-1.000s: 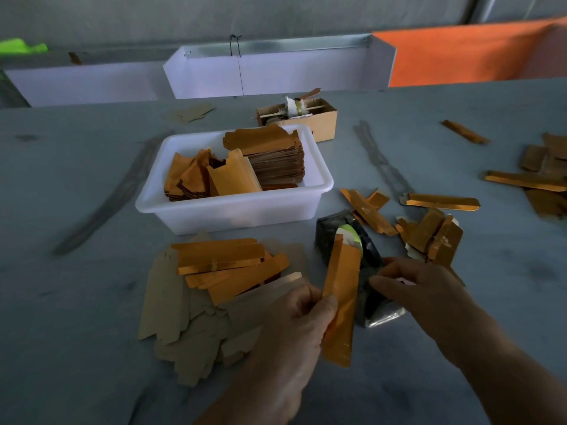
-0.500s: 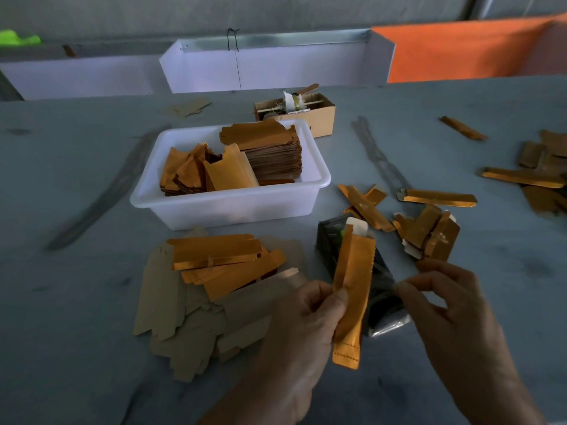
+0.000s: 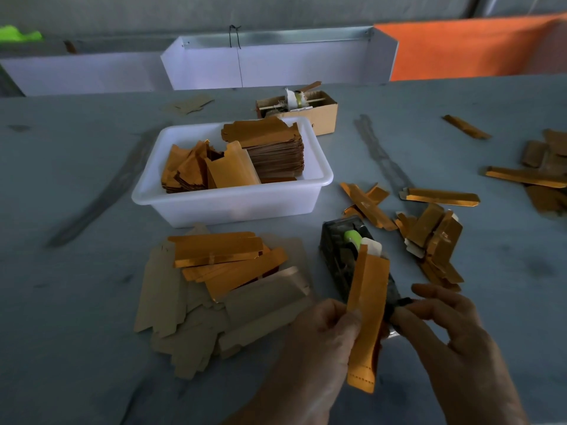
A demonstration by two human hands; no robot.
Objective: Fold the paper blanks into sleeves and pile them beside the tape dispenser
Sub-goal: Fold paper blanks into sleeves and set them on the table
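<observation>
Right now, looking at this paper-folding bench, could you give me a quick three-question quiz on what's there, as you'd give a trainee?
1. True or false: the left hand holds an orange folded sleeve.
2. The white tub holds: A) tape rolls B) orange paper blanks C) nothing.
3. What black thing stands on the table just behind the held sleeve?

Key: 1. True, in a pinching grip. 2. B. 3. The tape dispenser, with the right hand at its near end.

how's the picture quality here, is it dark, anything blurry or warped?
Head view: dim overall, the hands in the foreground underexposed; the gold sleeve in the left hand catches a soft sheen; the table edges bow from the wide-angle lens; the far scraps at right look soft.
</observation>
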